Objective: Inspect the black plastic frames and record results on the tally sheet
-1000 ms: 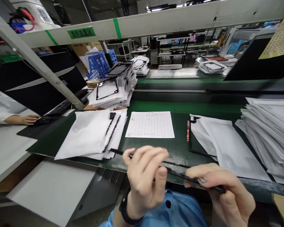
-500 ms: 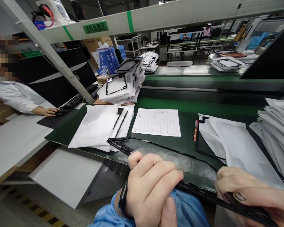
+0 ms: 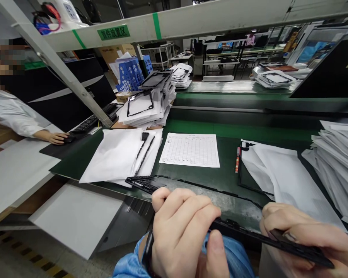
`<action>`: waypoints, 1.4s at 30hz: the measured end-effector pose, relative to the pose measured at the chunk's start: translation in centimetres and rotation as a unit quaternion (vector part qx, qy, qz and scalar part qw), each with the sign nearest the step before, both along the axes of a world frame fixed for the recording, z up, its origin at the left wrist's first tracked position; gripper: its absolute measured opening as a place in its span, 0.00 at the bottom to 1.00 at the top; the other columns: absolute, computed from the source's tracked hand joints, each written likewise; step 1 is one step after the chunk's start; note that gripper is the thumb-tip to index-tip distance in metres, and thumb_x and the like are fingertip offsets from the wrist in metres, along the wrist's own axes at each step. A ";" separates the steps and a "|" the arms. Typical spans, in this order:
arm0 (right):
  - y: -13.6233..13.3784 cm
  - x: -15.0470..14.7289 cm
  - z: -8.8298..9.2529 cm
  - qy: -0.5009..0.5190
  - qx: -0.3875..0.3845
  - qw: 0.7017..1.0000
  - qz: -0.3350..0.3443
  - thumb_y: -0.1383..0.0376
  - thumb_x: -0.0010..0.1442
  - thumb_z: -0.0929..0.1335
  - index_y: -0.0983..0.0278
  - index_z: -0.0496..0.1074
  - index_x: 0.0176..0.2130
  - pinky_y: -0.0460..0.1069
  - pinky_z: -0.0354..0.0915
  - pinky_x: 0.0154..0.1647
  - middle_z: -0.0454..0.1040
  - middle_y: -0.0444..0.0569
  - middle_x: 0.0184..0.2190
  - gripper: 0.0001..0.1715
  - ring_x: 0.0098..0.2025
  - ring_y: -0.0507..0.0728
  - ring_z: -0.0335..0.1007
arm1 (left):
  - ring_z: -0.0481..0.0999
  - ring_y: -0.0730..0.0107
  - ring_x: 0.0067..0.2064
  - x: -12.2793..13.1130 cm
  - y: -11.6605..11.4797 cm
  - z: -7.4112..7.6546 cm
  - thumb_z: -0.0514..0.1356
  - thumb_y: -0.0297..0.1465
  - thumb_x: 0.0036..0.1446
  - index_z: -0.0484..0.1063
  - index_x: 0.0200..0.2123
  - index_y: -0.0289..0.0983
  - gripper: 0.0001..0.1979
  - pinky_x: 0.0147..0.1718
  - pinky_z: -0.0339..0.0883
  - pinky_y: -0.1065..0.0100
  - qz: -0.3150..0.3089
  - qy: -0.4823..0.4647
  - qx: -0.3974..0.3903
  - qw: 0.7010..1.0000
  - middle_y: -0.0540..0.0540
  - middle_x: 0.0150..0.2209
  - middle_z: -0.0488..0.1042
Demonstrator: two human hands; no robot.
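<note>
Both my hands grip a thin black plastic frame (image 3: pixel 197 186) held nearly flat over the near edge of the green bench (image 3: pixel 229 175). My left hand (image 3: pixel 182 235) is closed round the frame's near rail, thumb pressed on top. At the lower right my right hand (image 3: pixel 307 235) is closed on the same rail, fingers curled over it. The frame's far left corner reaches toward a stack of white sheets (image 3: pixel 118 154) with black strips on it.
A printed form (image 3: pixel 190 149) and a red pen (image 3: pixel 237 159) lie mid-bench. White sheets (image 3: pixel 275 170) and a tall paper pile (image 3: pixel 340 162) sit right. More frames on paper (image 3: pixel 146 104) stand behind. Another person's hand (image 3: pixel 53 137) rests at a keyboard, left.
The frame has been tilted from edge-on to nearly flat and lowered toward me; my hands dropped in the view. In the last half second little shifted.
</note>
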State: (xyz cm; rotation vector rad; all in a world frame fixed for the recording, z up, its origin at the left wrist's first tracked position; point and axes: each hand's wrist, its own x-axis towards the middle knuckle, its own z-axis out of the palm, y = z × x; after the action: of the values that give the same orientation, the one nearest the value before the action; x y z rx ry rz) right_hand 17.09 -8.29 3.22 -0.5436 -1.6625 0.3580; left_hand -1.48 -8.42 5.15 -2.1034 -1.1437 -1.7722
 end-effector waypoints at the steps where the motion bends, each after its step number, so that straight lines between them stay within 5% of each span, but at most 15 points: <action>1: 0.0 -0.6 0.0 0.034 0.012 0.998 -0.045 0.59 0.76 0.60 0.59 0.65 0.31 0.51 0.58 0.16 0.62 0.40 0.15 0.20 0.12 0.54 0.57 | 0.73 0.65 0.27 -0.1 0.0 0.1 0.52 0.28 0.66 0.71 0.32 0.38 0.11 0.39 0.54 0.57 -0.002 0.016 -0.010 1.000 0.50 0.25 0.77; 4: -0.1 -2.5 -0.2 0.107 0.042 0.980 -0.164 0.58 0.76 0.62 0.60 0.67 0.32 0.50 0.60 0.18 0.67 0.41 0.19 0.20 0.15 0.53 0.61 | 0.70 0.66 0.27 -0.3 0.3 0.2 0.52 0.28 0.68 0.67 0.31 0.37 0.11 0.38 0.51 0.58 -0.010 0.073 -0.040 0.996 0.49 0.25 0.76; 8: -0.3 -3.5 -0.4 0.088 0.047 0.975 -0.197 0.61 0.76 0.62 0.62 0.70 0.35 0.50 0.63 0.21 0.72 0.43 0.24 0.17 0.19 0.52 0.65 | 0.65 0.68 0.24 -0.6 0.8 0.1 0.51 0.24 0.66 0.63 0.30 0.39 0.11 0.33 0.50 0.60 -0.059 0.128 -0.053 0.989 0.51 0.22 0.70; 14: -1.1 -3.3 0.3 0.007 0.012 0.990 -0.143 0.62 0.78 0.57 0.61 0.70 0.38 0.50 0.63 0.22 0.70 0.43 0.23 0.18 0.20 0.55 0.67 | 0.72 0.67 0.27 0.0 0.7 -0.3 0.45 0.27 0.73 0.66 0.36 0.37 0.14 0.34 0.54 0.60 -0.070 0.088 -0.058 0.992 0.48 0.26 0.75; 17: -1.4 -3.5 0.7 -0.038 0.011 0.989 -0.143 0.62 0.78 0.56 0.61 0.69 0.38 0.51 0.61 0.22 0.69 0.44 0.23 0.19 0.20 0.55 0.65 | 0.67 0.68 0.23 0.2 0.7 -0.4 0.44 0.34 0.76 0.66 0.33 0.38 0.19 0.29 0.53 0.61 -0.093 0.102 -0.045 0.989 0.50 0.22 0.69; 24: -1.8 -4.2 0.8 -0.045 0.026 0.980 -0.192 0.65 0.76 0.56 0.61 0.71 0.38 0.52 0.61 0.23 0.68 0.44 0.23 0.19 0.20 0.56 0.64 | 0.55 0.71 0.19 0.0 1.1 -0.1 0.45 0.31 0.74 0.59 0.23 0.41 0.23 0.24 0.47 0.62 -0.105 0.109 -0.017 0.988 0.53 0.17 0.60; 31: -1.8 -4.1 1.3 -0.101 0.037 0.971 -0.213 0.64 0.78 0.55 0.60 0.67 0.37 0.52 0.62 0.23 0.69 0.44 0.23 0.19 0.20 0.55 0.65 | 0.56 0.72 0.19 0.2 1.0 -0.6 0.46 0.33 0.74 0.59 0.24 0.40 0.22 0.25 0.49 0.63 -0.107 0.075 -0.029 0.991 0.53 0.19 0.58; 35: -1.5 -3.4 2.0 -0.209 0.041 0.964 -0.160 0.63 0.80 0.54 0.60 0.65 0.38 0.49 0.63 0.22 0.71 0.43 0.23 0.19 0.21 0.52 0.67 | 0.55 0.72 0.20 0.6 1.1 -1.1 0.46 0.34 0.75 0.58 0.23 0.40 0.23 0.25 0.46 0.62 -0.095 0.052 -0.012 0.994 0.54 0.19 0.55; 42: -1.1 -3.6 1.7 -0.213 0.033 0.961 -0.174 0.66 0.79 0.55 0.61 0.66 0.38 0.49 0.64 0.24 0.71 0.43 0.24 0.18 0.22 0.51 0.67 | 0.55 0.74 0.21 0.7 1.2 -0.9 0.42 0.36 0.76 0.56 0.23 0.40 0.24 0.26 0.51 0.63 -0.130 0.042 -0.063 0.989 0.55 0.19 0.53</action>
State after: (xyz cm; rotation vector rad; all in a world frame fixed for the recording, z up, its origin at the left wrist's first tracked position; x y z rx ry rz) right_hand 13.54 -9.35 4.89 -0.8929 -1.9355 -0.0813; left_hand -0.77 -7.25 4.28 -2.4751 -1.0244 -1.7330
